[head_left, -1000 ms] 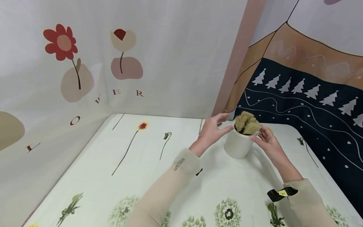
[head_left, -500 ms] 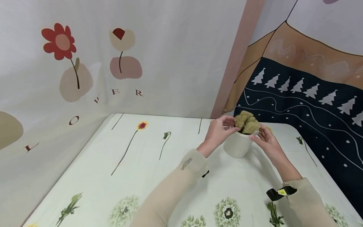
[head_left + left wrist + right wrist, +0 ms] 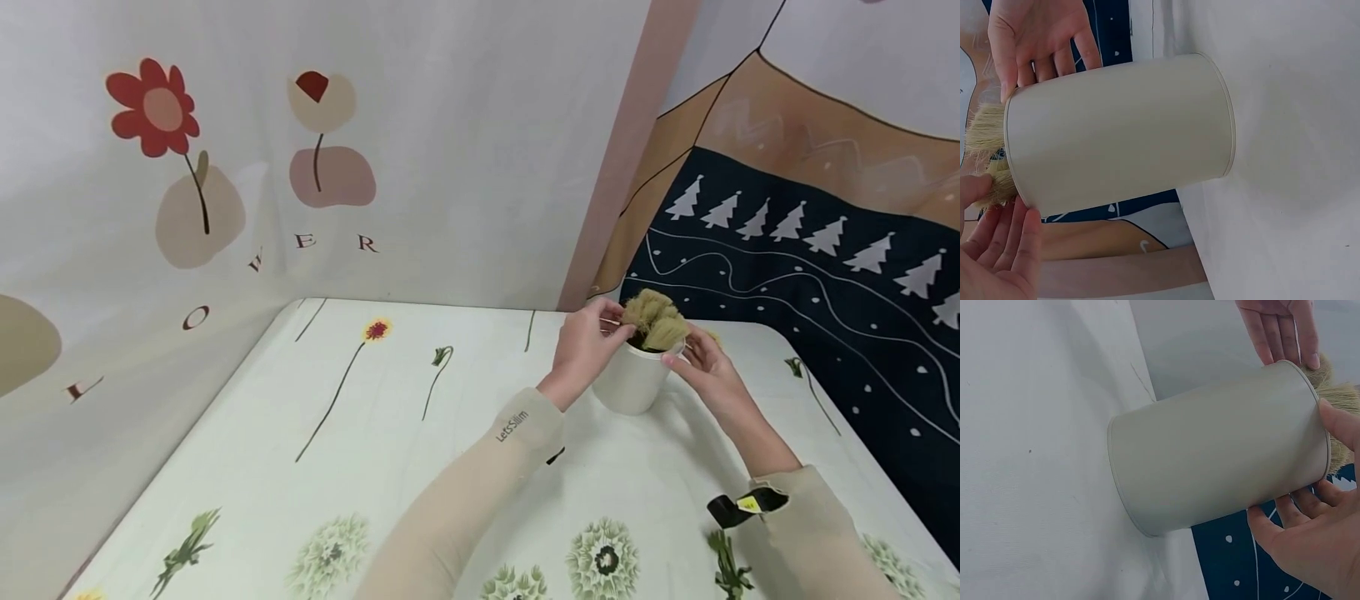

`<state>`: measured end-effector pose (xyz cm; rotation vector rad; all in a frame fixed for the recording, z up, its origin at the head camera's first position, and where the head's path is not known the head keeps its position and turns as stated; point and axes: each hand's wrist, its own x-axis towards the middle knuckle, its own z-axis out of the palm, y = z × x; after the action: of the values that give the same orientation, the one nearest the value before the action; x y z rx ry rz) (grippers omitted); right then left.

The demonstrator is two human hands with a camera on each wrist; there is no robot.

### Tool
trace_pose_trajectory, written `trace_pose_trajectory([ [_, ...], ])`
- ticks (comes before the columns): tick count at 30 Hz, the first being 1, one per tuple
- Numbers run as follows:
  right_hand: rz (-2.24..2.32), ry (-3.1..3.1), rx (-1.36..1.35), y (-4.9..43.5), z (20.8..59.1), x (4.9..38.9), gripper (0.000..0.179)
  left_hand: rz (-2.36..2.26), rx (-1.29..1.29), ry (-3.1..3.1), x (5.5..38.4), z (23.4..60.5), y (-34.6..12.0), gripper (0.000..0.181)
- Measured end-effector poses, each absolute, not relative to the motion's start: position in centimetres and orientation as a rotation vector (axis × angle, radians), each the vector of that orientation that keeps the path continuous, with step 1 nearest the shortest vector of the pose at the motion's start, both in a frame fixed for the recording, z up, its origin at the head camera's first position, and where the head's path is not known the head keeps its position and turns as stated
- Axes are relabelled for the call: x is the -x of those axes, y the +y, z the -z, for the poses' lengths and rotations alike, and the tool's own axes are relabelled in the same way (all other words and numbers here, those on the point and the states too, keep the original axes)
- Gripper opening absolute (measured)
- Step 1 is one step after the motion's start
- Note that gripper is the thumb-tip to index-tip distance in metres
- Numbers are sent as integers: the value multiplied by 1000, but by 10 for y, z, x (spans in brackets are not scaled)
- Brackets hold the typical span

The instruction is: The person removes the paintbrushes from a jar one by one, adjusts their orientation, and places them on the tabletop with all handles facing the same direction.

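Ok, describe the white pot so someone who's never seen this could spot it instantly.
On the white table with printed flowers, look near the far edge, right of centre. The white pot is a plain cylinder between the left hand and the right hand. Unlike the flat printed flowers, it has fuzzy yellowish tufts poking from its top.

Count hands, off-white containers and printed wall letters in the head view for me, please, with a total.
Hands (left hand, right hand): 2
Off-white container: 1
Wall letters (L, O, W, E, R): 5
Total: 8
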<state>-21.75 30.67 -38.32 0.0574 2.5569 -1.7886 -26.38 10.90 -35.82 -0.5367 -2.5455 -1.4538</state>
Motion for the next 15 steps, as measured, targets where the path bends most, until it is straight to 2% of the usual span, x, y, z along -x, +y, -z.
trace_pose_trajectory([
  [6,1805,2540,-43,308,384,218,84,1436,530,-2504,266,356,108,14],
  [15,1814,2535,-50,308,385,218,84,1498,573,-2394,267,346,105,11],
])
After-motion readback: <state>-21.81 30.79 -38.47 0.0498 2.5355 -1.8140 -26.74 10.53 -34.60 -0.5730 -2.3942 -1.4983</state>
